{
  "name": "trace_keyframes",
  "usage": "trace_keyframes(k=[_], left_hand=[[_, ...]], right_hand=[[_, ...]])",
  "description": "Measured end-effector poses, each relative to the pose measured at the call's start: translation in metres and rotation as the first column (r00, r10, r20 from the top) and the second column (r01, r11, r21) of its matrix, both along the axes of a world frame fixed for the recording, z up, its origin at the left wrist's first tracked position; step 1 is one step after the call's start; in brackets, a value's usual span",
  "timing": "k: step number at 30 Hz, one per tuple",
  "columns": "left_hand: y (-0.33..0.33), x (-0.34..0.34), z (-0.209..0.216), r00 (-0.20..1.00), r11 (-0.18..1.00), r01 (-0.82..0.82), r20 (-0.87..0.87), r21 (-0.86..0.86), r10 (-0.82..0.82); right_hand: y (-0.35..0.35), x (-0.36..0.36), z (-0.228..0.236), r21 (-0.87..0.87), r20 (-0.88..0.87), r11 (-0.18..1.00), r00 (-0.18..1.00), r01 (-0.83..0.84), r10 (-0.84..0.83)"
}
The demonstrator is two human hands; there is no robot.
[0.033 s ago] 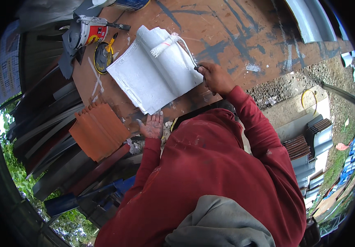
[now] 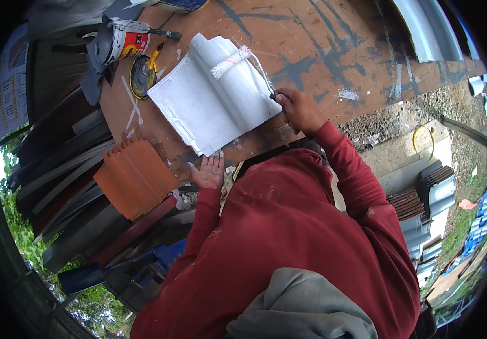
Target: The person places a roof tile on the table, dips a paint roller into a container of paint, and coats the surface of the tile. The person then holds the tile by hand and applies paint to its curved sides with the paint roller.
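Observation:
A roof tile coated in white paint (image 2: 198, 107) lies on the brown wooden table. Across the tile's raised ridge rests the fluffy white head of a paint roller (image 2: 231, 62). My right hand (image 2: 302, 113) is closed round the roller's dark handle, beside the tile's right edge. Palm up at the table's near edge, my left hand (image 2: 208, 172) has its fingers stretched out. Its fingertips reach the tile's near corner; whether they bear its weight I cannot tell. Left of that hand lies an unpainted orange tile (image 2: 136, 179).
A paint-smeared can (image 2: 125, 40) with a dark-handled brush across its top stands at the far left of the table (image 2: 288, 34). Near it is a round lid (image 2: 140, 79) with a yellow-handled tool. Grey tiles (image 2: 427, 31) lie far right; stacked tiles (image 2: 406, 202) stand on the ground.
My right hand and the roller have shifted slightly to the right. My left hand and the white tile stay almost as they were.

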State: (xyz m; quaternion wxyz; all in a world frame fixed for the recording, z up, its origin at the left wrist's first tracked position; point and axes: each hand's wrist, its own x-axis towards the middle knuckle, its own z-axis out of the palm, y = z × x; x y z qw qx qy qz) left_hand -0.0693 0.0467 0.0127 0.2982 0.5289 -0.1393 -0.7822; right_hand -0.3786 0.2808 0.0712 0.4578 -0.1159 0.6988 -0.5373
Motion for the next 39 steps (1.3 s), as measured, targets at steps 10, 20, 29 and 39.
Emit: trace_keyframes(k=[10, 20, 29, 39], left_hand=[[-0.022, 0.003, 0.047, 0.951, 0.943, 0.309, 0.07, -0.125, -0.303], [-0.048, -0.024, 0.159, 0.856, 0.823, 0.517, 0.13, -0.236, -0.501], [-0.079, -0.054, 0.218, 0.868, 0.879, 0.322, -0.26, -0.353, -0.423], [-0.095, -0.056, 0.188, 0.62, 0.905, 0.33, -0.661, -0.27, -0.423]], right_hand=[[0.148, 0.063, 0.006, -0.058, 0.241, 0.998, 0.971, 0.022, -0.007], [0.105, 0.071, 0.047, -0.215, -0.138, 0.977, 0.99, -0.008, -0.022], [0.033, 0.052, 0.124, -0.058, -0.739, 0.92, 0.636, -0.388, 0.222], [-0.045, 0.025, 0.171, -0.084, -0.808, 0.903, 0.559, -0.421, 0.185]])
